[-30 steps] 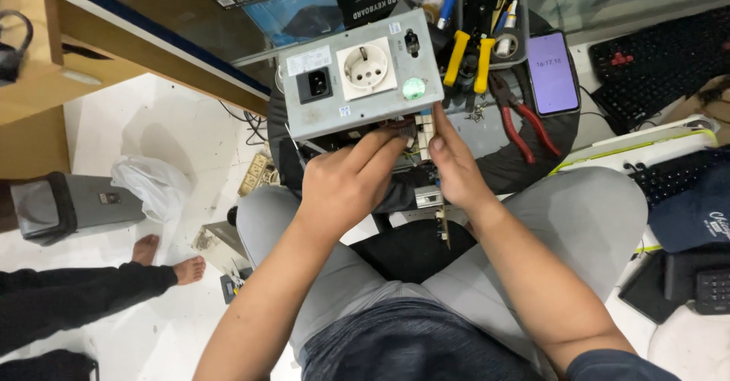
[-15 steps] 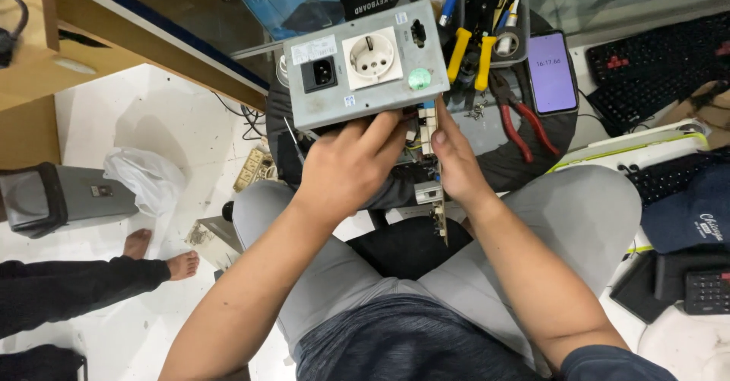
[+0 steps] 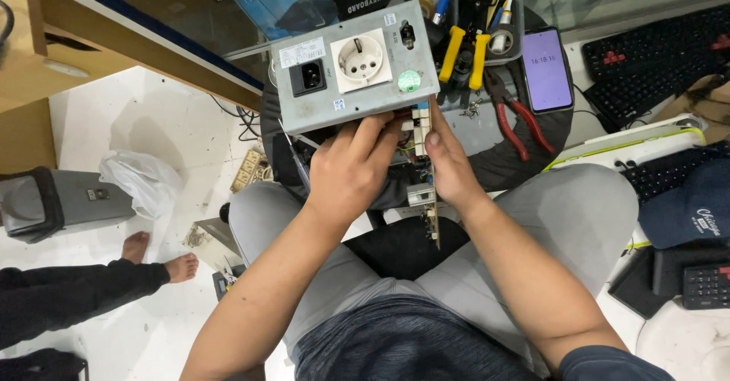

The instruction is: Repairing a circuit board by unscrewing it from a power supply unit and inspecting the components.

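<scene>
Grey metal power-supply box (image 3: 356, 68), socket panel up, sits tilted over the lap at the edge of the round black stool (image 3: 532, 149); step looks like working the circuit board (image 3: 423, 169) out of its underside. Left hand (image 3: 351, 169) grips the box's lower edge, right hand (image 3: 449, 169) pinches the board. Next move probably needs a steady hold on the box while the board is eased clear.

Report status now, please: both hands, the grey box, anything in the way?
Left hand grips grey metal box from below. Right hand touches circuit board at its edge. Red pliers and phone lie apart, not obstructing.
</scene>
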